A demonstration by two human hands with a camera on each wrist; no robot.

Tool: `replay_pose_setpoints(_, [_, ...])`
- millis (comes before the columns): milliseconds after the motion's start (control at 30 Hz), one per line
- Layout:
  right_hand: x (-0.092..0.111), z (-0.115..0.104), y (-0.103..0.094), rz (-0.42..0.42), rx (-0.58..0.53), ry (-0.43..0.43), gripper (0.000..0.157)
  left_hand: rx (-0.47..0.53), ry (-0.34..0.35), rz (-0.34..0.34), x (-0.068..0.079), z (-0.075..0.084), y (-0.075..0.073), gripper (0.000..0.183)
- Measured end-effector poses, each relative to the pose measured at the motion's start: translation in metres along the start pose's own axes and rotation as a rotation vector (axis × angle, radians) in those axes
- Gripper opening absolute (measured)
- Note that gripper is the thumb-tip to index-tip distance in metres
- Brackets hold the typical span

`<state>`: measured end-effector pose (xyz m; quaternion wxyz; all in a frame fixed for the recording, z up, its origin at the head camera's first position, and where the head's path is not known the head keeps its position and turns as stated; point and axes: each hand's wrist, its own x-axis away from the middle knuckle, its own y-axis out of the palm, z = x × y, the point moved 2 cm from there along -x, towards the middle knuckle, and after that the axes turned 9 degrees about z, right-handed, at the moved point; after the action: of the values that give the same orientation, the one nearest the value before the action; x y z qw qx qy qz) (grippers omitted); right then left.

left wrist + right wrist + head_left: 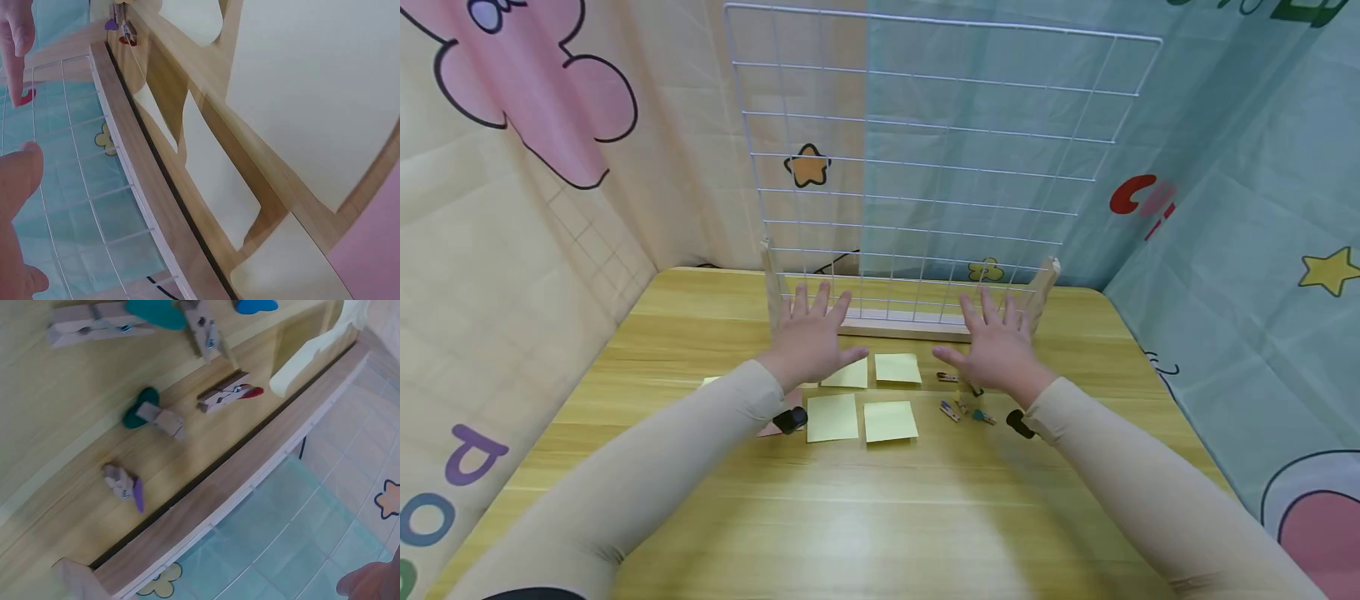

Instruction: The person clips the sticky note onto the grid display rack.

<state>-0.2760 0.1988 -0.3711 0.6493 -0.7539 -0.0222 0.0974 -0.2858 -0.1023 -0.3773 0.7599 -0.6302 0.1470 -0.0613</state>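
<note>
Both hands are held out over the table with fingers spread and nothing in them. My left hand (808,340) hovers above the left side of a group of pale yellow sticky notes (891,422), partly covering some; a pink note (793,400) peeks out by the wrist. To the right, my right hand (1000,348) is over small wooden clothespins (950,412). In the right wrist view the clothespins (224,394) carry colored hearts in teal, green, red, purple and blue. Beyond the fingertips stands a white wire grid (943,22) in a wooden base (910,328).
The grid rises upright near the back of the wooden table (880,517), between two wooden side posts (1043,287). Printed curtains (1240,250) hang close behind and along both sides. Dark straps with small black devices (792,419) sit at the wrists.
</note>
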Motion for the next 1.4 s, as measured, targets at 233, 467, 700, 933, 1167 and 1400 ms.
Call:
replay_pose_setpoints(233, [0.003, 0.019, 0.003, -0.001, -0.025, 0.007, 0.108, 0.040, -0.013, 0.003, 0.009, -0.024, -0.005, 0.102])
replay_pose_setpoints(467, [0.012, 0.043, 0.000, -0.002, -0.054, 0.005, 0.099, 0.055, -0.023, 0.036, 0.023, -0.050, -0.016, 0.100])
replay_pose_setpoints(700, [0.023, 0.070, -0.005, -0.016, -0.032, -0.024, 0.091, 0.058, -0.053, 0.037, 0.039, -0.082, -0.023, 0.094])
replay_pose_setpoints(933, [0.036, 0.098, -0.002, -0.038, -0.017, -0.066, 0.081, 0.048, -0.114, -0.023, 0.055, -0.115, -0.023, 0.097])
replay_pose_setpoints(1167, [0.047, 0.112, 0.002, -0.069, -0.019, -0.066, 0.076, 0.063, -0.178, -0.086, 0.070, -0.142, -0.018, 0.106])
replay_pose_setpoints(1400, [0.055, 0.116, 0.005, -0.106, -0.041, -0.114, 0.070, 0.058, -0.215, -0.151, 0.084, -0.158, -0.015, 0.094])
